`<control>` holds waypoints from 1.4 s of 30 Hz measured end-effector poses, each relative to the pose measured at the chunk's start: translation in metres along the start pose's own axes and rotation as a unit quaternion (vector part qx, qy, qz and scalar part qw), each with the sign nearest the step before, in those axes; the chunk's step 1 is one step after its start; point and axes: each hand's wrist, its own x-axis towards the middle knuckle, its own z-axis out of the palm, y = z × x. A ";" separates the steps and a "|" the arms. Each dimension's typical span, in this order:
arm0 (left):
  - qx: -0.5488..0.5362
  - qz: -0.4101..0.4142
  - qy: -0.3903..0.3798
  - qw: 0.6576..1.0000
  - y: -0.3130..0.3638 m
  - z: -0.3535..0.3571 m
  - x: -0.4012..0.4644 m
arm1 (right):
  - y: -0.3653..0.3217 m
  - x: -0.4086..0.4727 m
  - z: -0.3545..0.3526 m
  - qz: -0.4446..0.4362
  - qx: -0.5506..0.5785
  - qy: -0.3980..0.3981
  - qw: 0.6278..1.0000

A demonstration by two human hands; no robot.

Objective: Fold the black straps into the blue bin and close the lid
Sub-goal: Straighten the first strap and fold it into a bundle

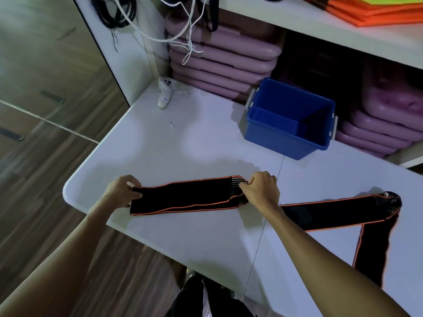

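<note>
A long black strap with orange edges (187, 196) lies across the near part of the white table (206, 143). My left hand (122, 191) pinches its folded left end. My right hand (261, 189) grips the fold at its right end. The strap runs on under my right forearm to a second fold (343, 211) at the far right, then drops over the table's front edge (370, 252). The blue bin (270, 131) stands open and empty at the back right of the table. No lid is in view.
A white handheld controller (165, 91) and a small screw (171, 124) lie at the back left. Stacks of pink lidded boxes (219, 62) fill the shelf behind the bin. Cords (183, 33) hang above. Wooden floor lies left of the table.
</note>
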 end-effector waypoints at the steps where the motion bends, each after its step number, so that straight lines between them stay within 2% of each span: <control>1: -0.009 -0.002 0.000 1.000 0.000 0.000 0.001 | 0.003 0.000 -0.001 0.008 0.004 -0.013 1.000; 8: -0.013 -0.009 0.014 1.000 0.002 0.004 0.004 | 0.009 -0.004 0.003 0.012 -0.032 -0.067 0.997; 15: -0.008 -0.007 0.017 1.000 -0.001 0.008 0.000 | -0.010 -0.009 0.007 -0.066 -0.057 0.008 0.996; 19: -0.003 0.002 0.020 1.000 -0.002 0.009 -0.003 | -0.017 -0.009 0.013 -0.087 -0.078 0.016 0.993; 29: -0.018 0.011 0.012 1.000 -0.006 0.010 -0.007 | 0.013 0.003 0.013 0.011 -0.032 -0.027 0.999; 33: 0.000 0.013 0.013 1.000 -0.007 0.014 -0.006 | 0.007 0.007 0.013 0.018 -0.023 -0.057 0.998; 38: 0.011 -0.001 -0.003 1.000 -0.006 0.011 -0.005 | 0.013 0.011 0.016 0.021 -0.022 -0.031 0.999; 42: -0.008 0.006 0.012 1.000 -0.005 0.017 -0.010 | 0.024 0.015 0.014 0.020 -0.019 -0.005 1.000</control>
